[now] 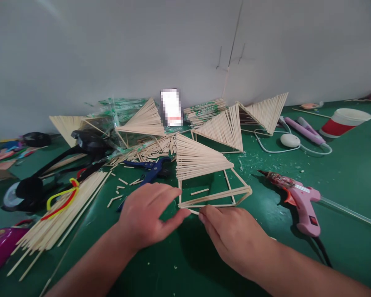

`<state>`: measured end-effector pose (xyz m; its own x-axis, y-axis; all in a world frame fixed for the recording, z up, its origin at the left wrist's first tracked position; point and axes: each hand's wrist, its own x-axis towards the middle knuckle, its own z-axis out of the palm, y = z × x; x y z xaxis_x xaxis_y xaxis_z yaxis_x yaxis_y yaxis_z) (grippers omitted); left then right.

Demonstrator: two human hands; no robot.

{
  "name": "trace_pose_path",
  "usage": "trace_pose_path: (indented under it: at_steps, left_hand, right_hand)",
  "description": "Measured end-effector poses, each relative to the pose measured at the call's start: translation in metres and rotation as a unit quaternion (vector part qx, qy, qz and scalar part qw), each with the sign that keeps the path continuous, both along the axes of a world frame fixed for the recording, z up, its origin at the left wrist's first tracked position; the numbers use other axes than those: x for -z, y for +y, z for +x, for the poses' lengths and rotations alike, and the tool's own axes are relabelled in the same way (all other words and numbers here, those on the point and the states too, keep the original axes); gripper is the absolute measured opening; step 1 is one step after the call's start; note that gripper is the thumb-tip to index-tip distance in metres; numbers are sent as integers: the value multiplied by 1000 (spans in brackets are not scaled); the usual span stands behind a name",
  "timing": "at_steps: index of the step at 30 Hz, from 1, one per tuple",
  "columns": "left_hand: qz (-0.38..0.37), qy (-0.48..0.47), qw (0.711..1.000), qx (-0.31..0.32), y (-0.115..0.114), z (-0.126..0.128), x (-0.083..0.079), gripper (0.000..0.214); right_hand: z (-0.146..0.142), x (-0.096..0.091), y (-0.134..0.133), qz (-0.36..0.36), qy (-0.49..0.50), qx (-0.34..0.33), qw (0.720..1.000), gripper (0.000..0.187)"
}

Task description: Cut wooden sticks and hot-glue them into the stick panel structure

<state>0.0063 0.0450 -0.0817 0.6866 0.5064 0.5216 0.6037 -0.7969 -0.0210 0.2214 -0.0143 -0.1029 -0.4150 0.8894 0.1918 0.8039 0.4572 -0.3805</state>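
A wooden stick model [200, 159] stands in front of me, its upper side a twisted fan of close-set sticks, its lower part an open frame. My left hand [148, 214] holds the near left corner of this frame between thumb and forefinger. My right hand [235, 231] pinches a short wooden stick [194, 212] just below the frame's front edge; the stick's left end meets my left thumb. One loose stick piece [199, 192] shows inside the frame. Both palms are turned away from view.
A pink glue gun [303, 198] lies at right, near a paper cup [344, 123]. Blue cutters [154, 170] rest behind my left hand. Similar stick models [221, 128] line the wall beside a lit phone [171, 107]. Long sticks [71, 206] and black headphones [24, 192] lie left.
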Motion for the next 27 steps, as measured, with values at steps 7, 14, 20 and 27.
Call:
trace_pose_path:
  at_steps: [7, 14, 20, 27]
  left_hand:
    - [-18, 25, 996, 86, -1, 10, 2, 11]
    - [-41, 75, 993, 87, -4, 14, -2, 26]
    - [21, 69, 997, 20, 0, 7, -3, 34]
    - [13, 49, 898, -436, 46, -63, -18, 42]
  right_hand:
    - [-2, 0, 1, -2, -1, 6, 1000, 20]
    - [-2, 8, 0, -6, 3, 6, 1000, 21]
    - [-1, 3, -1, -11, 26, 13, 1000, 24]
    - [2, -9, -6, 34, 119, -31, 992, 23]
